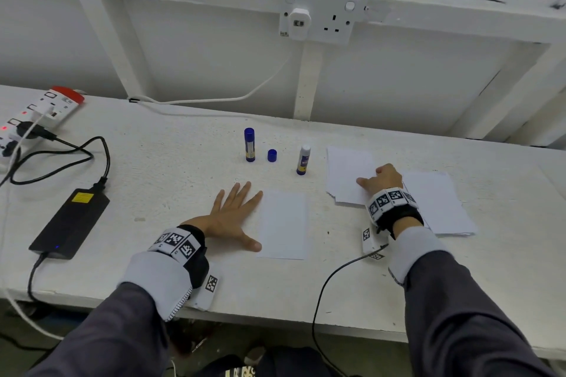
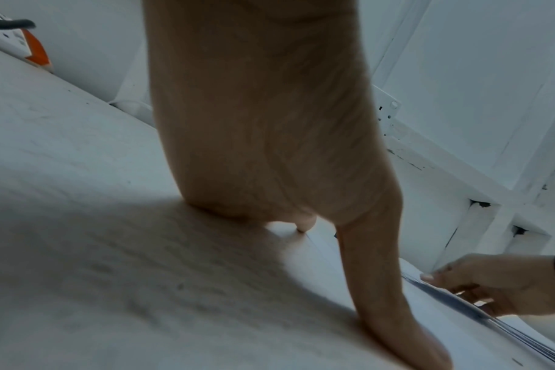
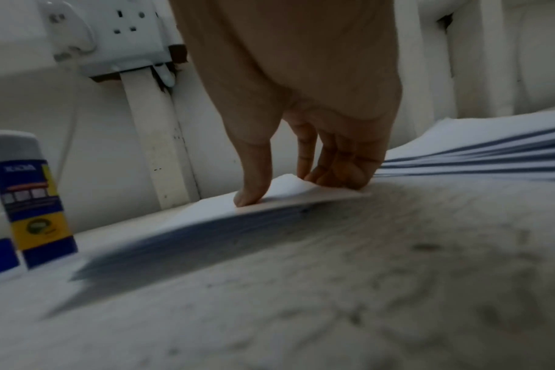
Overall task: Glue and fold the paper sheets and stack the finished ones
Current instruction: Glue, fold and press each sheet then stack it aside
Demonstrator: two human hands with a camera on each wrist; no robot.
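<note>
Paper sheets lie in three places on the white table (image 1: 159, 180): a single sheet (image 1: 283, 225) near us in the middle, a small stack (image 1: 346, 174) to its far right, and a larger stack (image 1: 441, 205) further right still. Our left hand (image 1: 231, 219) lies flat, palm down, fingers straight and spread, just left of the single sheet; the thumb tip reaches that sheet's left edge, and in the left wrist view the thumb presses down along the paper's border. Our right hand (image 1: 382, 177) rests on the near right part of the small stack, wrist raised and knuckles bent. In the right wrist view its thumb (image 3: 254, 175) presses on the top sheet while the curled fingers (image 3: 342, 162) bunch together on the same sheet, which buckles up a little between them. Far of the single sheet stand a capped blue glue stick (image 1: 249, 144), a loose blue cap (image 1: 272, 155) and an uncapped glue stick (image 1: 303, 159), all apart from both hands. At the far left lie a power strip (image 1: 39, 113) and a black adapter (image 1: 70, 223).
</note>
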